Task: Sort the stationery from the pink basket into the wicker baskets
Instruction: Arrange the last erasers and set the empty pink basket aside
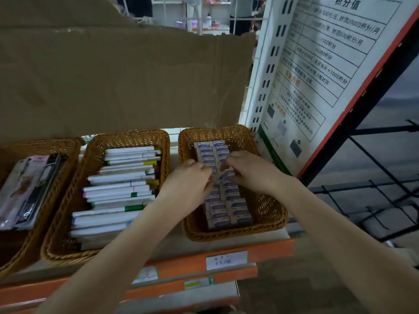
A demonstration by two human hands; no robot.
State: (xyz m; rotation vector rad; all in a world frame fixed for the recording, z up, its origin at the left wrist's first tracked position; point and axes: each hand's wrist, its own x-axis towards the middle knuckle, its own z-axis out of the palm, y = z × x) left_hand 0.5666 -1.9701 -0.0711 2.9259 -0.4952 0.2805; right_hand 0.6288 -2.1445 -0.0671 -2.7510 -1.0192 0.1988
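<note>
Three wicker baskets stand in a row on a shelf. The right wicker basket (267, 214) holds two rows of small white and blue eraser boxes (226, 214). Both my hands are inside it, over the middle of the rows. My left hand (190, 182) has its fingers curled onto the boxes. My right hand (247, 168) pinches one eraser box (225, 174) between thumb and fingers. The middle wicker basket (68, 214) is packed with white marker pens (118, 191). The left wicker basket (34, 236) holds flat stationery packs (25, 189). No pink basket is in view.
A brown cardboard sheet (113, 75) rises behind the baskets. A white notice board (317, 75) leans at the right beside a black metal rack (374, 177). The orange shelf edge (267, 250) with price labels runs in front.
</note>
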